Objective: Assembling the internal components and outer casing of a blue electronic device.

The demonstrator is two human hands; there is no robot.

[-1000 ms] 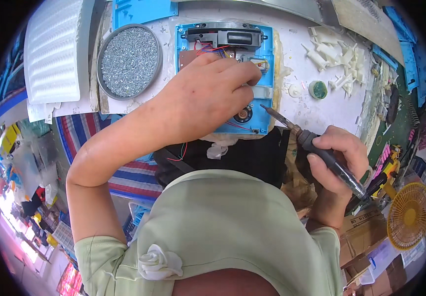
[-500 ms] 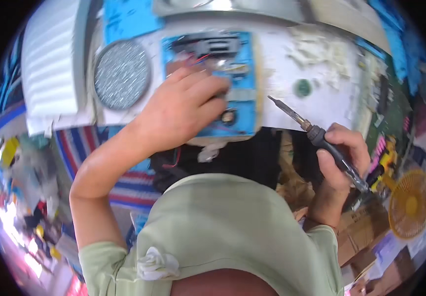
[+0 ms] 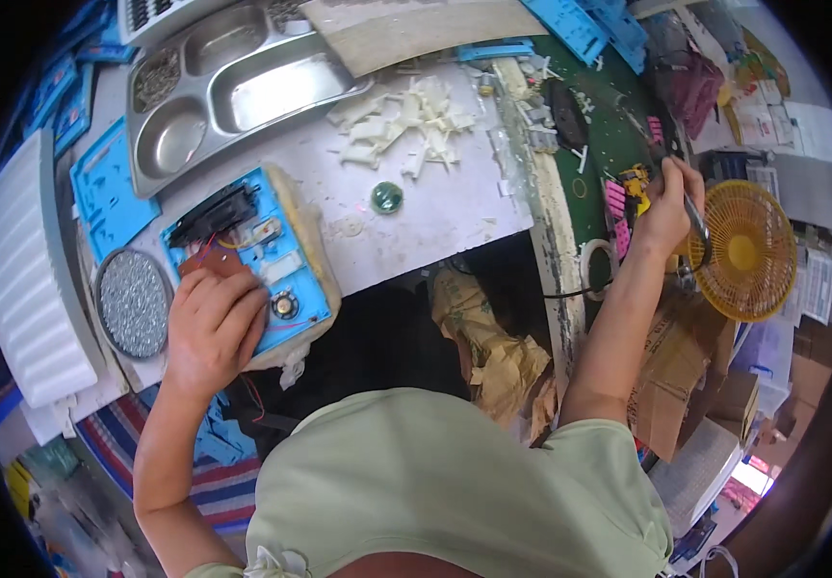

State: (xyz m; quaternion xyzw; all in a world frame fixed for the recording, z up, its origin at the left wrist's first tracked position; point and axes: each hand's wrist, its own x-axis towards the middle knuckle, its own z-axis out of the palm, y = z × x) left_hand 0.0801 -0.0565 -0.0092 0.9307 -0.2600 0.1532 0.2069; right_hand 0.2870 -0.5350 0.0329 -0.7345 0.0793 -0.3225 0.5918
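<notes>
My left hand (image 3: 212, 323) is over the left part of a blue plastic housing (image 3: 315, 301), its fingers bent and closed on the edge of a brown circuit board (image 3: 226, 264); the thumb is hidden. Thin red wires run from the board. Inside the housing are a black part (image 3: 214, 215) and a small round speaker (image 3: 284, 304). Out at the right, my right hand (image 3: 666, 214) grips a soldering iron (image 3: 696, 223) by its dark handle. The iron's front end points away from me above the green surface, and its tip is hard to make out.
A round dish of grey granules (image 3: 134, 303) lies left of the housing. Behind are a steel compartment tray (image 3: 206, 108) and white plastic pieces (image 3: 406, 125). A small green round container (image 3: 386, 197) stands on the white table. A yellow fan (image 3: 743, 250) is beside my right hand.
The view has swung to the right. My right hand has carried the soldering iron away from the housing, out to the far right. My left hand stays at the circuit board.
</notes>
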